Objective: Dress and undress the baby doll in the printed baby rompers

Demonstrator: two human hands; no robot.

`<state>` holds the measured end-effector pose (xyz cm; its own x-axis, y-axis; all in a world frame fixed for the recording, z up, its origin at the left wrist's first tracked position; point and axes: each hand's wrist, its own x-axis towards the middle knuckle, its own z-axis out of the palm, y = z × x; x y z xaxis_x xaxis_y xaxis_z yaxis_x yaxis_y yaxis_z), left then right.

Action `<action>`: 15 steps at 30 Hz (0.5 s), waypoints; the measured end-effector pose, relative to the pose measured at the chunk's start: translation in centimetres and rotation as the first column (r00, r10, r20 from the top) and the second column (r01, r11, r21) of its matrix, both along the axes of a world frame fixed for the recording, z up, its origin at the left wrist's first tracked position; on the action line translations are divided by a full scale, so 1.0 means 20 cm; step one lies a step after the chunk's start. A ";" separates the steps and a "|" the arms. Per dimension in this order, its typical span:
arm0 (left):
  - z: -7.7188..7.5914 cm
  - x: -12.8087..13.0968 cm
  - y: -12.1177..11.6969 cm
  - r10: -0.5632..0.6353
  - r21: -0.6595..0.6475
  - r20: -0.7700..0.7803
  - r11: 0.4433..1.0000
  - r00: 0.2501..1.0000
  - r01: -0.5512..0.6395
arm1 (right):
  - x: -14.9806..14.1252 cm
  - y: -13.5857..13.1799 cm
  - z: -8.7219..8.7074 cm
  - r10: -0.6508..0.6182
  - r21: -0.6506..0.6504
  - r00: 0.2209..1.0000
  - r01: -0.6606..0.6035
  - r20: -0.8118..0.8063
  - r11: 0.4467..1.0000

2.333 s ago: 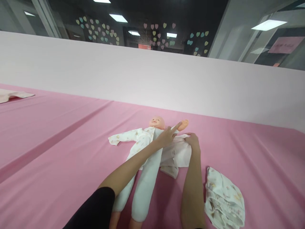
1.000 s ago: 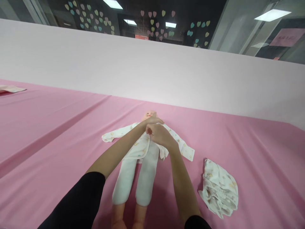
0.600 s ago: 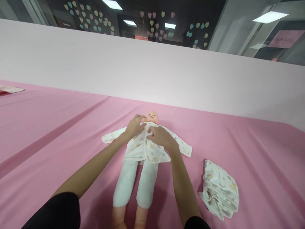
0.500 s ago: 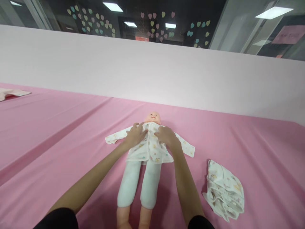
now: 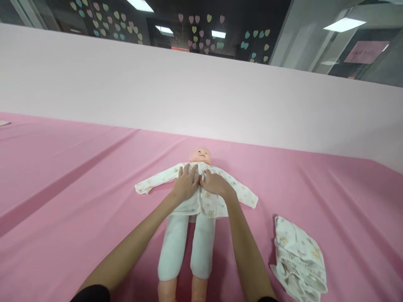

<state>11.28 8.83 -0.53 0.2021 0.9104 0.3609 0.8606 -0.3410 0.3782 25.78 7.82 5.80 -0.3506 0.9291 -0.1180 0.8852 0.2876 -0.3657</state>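
Note:
A baby doll (image 5: 201, 155) lies on its back, head toward the wall, in a white patterned baby jacket (image 5: 212, 207) with both sleeves spread outward. White cloth leggings (image 5: 174, 247) cover its legs down to the shins. On the chest, my left hand (image 5: 185, 183) rests with fingers spread over one front panel, close to the middle opening. Across from it, my right hand (image 5: 215, 183) has its fingers bent and pinched at the jacket's front edge. Any fastening there is hidden beneath the fingers.
Folded white patterned clothing (image 5: 300, 256) lies right of the doll on the wrinkled pink sheet (image 5: 78, 184). A low white wall (image 5: 201, 96) runs behind. Above it, dark glass carries heart-shaped stickers (image 5: 201, 33). Pale cloth (image 5: 4, 123) shows at the far left edge.
Both hands have come closer together at the jacket's front opening, leaving the upper sleeves more exposed. My view has shifted slightly to the right.

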 end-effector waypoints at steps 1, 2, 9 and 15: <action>0.00 0.00 0.00 0.014 -0.016 0.009 1.000 1.000 -0.014 | 0.00 0.00 0.00 -0.008 0.007 1.000 0.008 0.015 1.000; 0.00 0.00 0.00 0.023 -0.034 0.021 0.999 0.999 -0.023 | 0.00 0.01 -0.01 -0.009 0.012 0.999 0.008 0.031 1.000; 0.07 0.04 -0.06 0.071 -0.072 0.002 0.995 0.997 -0.071 | -0.02 0.01 0.00 0.067 0.050 0.991 -0.074 0.118 0.996; 0.13 -0.03 -0.03 0.139 -0.126 -0.002 0.982 0.990 -0.138 | 0.15 0.07 0.00 0.071 -0.033 0.989 -0.076 -0.127 0.997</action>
